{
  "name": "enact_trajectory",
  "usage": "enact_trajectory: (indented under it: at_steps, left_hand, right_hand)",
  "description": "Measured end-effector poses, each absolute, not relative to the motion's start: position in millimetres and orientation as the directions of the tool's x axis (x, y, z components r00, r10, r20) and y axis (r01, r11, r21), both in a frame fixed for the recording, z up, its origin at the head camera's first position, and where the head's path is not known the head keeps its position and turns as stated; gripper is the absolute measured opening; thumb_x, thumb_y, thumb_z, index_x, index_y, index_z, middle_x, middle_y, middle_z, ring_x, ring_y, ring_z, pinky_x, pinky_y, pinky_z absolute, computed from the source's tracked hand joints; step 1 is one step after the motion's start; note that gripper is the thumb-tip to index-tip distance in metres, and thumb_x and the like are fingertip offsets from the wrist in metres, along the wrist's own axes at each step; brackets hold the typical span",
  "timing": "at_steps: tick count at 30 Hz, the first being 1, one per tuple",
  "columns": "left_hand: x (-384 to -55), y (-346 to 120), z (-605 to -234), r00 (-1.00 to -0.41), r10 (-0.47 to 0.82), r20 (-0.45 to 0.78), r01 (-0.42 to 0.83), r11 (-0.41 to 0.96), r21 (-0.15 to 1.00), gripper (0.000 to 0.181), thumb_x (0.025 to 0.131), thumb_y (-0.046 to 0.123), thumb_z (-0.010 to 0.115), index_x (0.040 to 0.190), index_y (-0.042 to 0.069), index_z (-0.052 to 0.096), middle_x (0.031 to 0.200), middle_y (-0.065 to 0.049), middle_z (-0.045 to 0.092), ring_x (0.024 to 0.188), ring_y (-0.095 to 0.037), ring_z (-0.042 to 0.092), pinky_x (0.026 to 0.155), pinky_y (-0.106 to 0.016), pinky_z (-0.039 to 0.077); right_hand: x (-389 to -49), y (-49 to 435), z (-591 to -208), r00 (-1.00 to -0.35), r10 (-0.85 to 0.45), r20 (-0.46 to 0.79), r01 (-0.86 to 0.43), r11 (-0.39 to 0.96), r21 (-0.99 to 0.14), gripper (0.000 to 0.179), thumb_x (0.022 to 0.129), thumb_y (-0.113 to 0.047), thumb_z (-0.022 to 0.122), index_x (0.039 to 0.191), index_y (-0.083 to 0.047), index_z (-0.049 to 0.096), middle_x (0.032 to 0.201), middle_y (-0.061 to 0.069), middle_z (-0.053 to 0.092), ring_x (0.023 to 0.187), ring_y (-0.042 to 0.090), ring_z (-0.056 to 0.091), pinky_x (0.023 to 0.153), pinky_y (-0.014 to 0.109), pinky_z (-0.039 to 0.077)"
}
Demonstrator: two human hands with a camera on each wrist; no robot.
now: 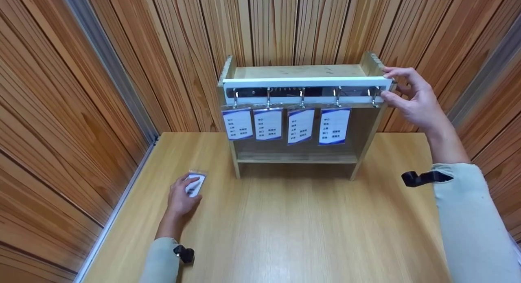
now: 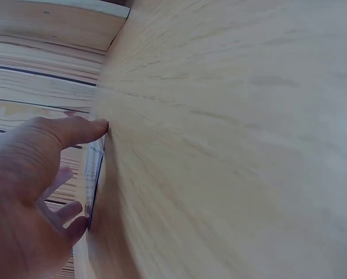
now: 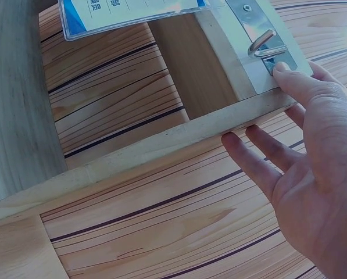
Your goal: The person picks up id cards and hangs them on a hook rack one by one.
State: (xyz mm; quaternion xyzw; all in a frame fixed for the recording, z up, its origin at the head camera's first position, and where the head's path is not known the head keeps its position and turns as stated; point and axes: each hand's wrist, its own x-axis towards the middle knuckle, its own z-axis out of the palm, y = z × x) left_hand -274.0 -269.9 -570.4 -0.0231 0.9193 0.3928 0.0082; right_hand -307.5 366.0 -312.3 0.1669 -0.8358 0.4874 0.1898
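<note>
My left hand (image 1: 184, 196) is low over the table at the left, pinching a name badge (image 1: 195, 185) in a clear sleeve by its edges between thumb and fingers. From the left wrist view, that badge (image 2: 95, 168) appears almost edge-on, close over the tabletop. My right hand (image 1: 417, 97) grips the right end of a white-framed hook rail (image 1: 305, 81) across the wooden shelf (image 1: 299, 158). Its thumb presses the rail's front beside the last hook (image 3: 269, 47), while the fingers reach behind the shelf's side panel. Several similar badges (image 1: 268, 125) hang from the other hooks; the rightmost hook is bare.
The shelf stands on a light wood table (image 1: 301, 226), near the back wall of wooden planks (image 1: 183, 63). A metal strip (image 1: 122, 205) runs along the table's left edge. Black straps (image 1: 427, 178) sit at both sleeve cuffs.
</note>
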Motion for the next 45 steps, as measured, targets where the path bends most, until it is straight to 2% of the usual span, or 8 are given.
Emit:
enact_trajectory:
  at_steps: [8, 14, 17, 19, 23, 25, 28, 45]
  left_hand:
    - [-274.0, -272.6, -567.7, -0.993, -0.041, -0.115, -0.114, 0.64, 0.76, 0.06, 0.106, 0.006, 0.072, 0.163, 0.013, 0.058, 0.188, -0.019, 0.022, 0.171, -0.051, 0.019, 0.137, -0.076, 0.023]
    - [-275.2, -271.6, -568.0, -0.993, -0.041, -0.112, -0.113, 0.636, 0.763, 0.06, 0.106, 0.006, 0.073, 0.164, 0.014, 0.058, 0.187, -0.02, 0.021, 0.171, -0.051, 0.018, 0.138, -0.076, 0.023]
    - [-275.7, -272.3, -568.8, -0.995, -0.038, -0.095, -0.097, 0.642, 0.76, 0.062, 0.105, 0.006, 0.073, 0.164, 0.012, 0.057, 0.186, -0.022, 0.022, 0.171, -0.052, 0.018, 0.137, -0.076, 0.024]
    - [-275.7, -272.6, -569.8, -0.995, -0.041, -0.086, -0.092, 0.64, 0.763, 0.063, 0.105, 0.005, 0.073, 0.165, 0.011, 0.056, 0.186, -0.023, 0.023, 0.171, -0.053, 0.018, 0.138, -0.075, 0.023]
    - [-275.5, -272.2, -571.4, -0.997, -0.061, -0.041, -0.07, 0.647, 0.759, 0.063, 0.1, 0.002, 0.077, 0.161, 0.006, 0.059, 0.182, -0.027, 0.029, 0.169, -0.056, 0.023, 0.138, -0.073, 0.025]
    - [-275.2, -271.3, -571.2, -0.997, -0.072, -0.017, -0.06, 0.653, 0.755, 0.063, 0.097, 0.001, 0.079, 0.158, 0.004, 0.061, 0.18, -0.029, 0.033, 0.167, -0.058, 0.026, 0.137, -0.073, 0.026]
    - [-275.5, -270.5, -571.1, -0.997, -0.08, -0.005, -0.056, 0.654, 0.754, 0.063, 0.096, -0.001, 0.079, 0.156, 0.004, 0.062, 0.179, -0.03, 0.034, 0.166, -0.059, 0.027, 0.137, -0.073, 0.026]
    - [-274.0, -268.7, -570.9, -0.998, -0.069, 0.007, -0.039, 0.634, 0.772, 0.061, 0.098, -0.006, 0.075, 0.156, 0.011, 0.066, 0.181, -0.019, 0.036, 0.168, -0.05, 0.027, 0.136, -0.072, 0.021]
  right_hand:
    - [-306.4, 366.6, -310.8, -0.872, -0.093, 0.48, -0.463, 0.475, -0.748, 0.046, 0.11, -0.011, 0.07, 0.155, -0.012, 0.057, 0.173, -0.002, 0.05, 0.14, 0.015, 0.066, 0.097, 0.012, 0.06]
    - [-305.9, 368.3, -310.1, -0.883, -0.078, 0.462, -0.439, 0.482, -0.758, 0.046, 0.11, -0.012, 0.07, 0.154, -0.014, 0.057, 0.174, -0.003, 0.049, 0.157, 0.047, 0.056, 0.097, 0.009, 0.058]
    - [-306.9, 368.6, -309.8, -0.89, -0.073, 0.451, -0.427, 0.482, -0.765, 0.046, 0.11, -0.013, 0.07, 0.154, -0.016, 0.057, 0.174, -0.004, 0.049, 0.16, 0.054, 0.051, 0.097, 0.008, 0.056]
    - [-307.4, 368.1, -310.2, -0.888, -0.077, 0.454, -0.432, 0.479, -0.764, 0.046, 0.11, -0.013, 0.07, 0.154, -0.015, 0.057, 0.174, -0.004, 0.049, 0.159, 0.049, 0.054, 0.097, 0.008, 0.057]
    - [-307.7, 366.9, -311.8, -0.872, -0.099, 0.479, -0.467, 0.46, -0.755, 0.046, 0.11, -0.009, 0.07, 0.154, -0.01, 0.056, 0.172, -0.004, 0.05, 0.146, 0.026, 0.065, 0.095, 0.012, 0.061]
    - [-308.1, 366.7, -312.3, -0.865, -0.109, 0.49, -0.483, 0.45, -0.751, 0.046, 0.11, -0.008, 0.069, 0.154, -0.008, 0.056, 0.172, -0.004, 0.051, 0.139, 0.014, 0.066, 0.093, 0.013, 0.062]
    - [-308.3, 366.8, -312.7, -0.859, -0.116, 0.498, -0.493, 0.446, -0.747, 0.045, 0.11, -0.007, 0.068, 0.154, -0.006, 0.055, 0.172, -0.003, 0.051, 0.135, 0.006, 0.064, 0.092, 0.014, 0.062]
    - [-308.6, 366.6, -313.3, -0.866, -0.112, 0.487, -0.485, 0.424, -0.765, 0.046, 0.11, -0.007, 0.068, 0.155, -0.009, 0.057, 0.171, -0.004, 0.05, 0.136, 0.008, 0.064, 0.093, 0.014, 0.062]
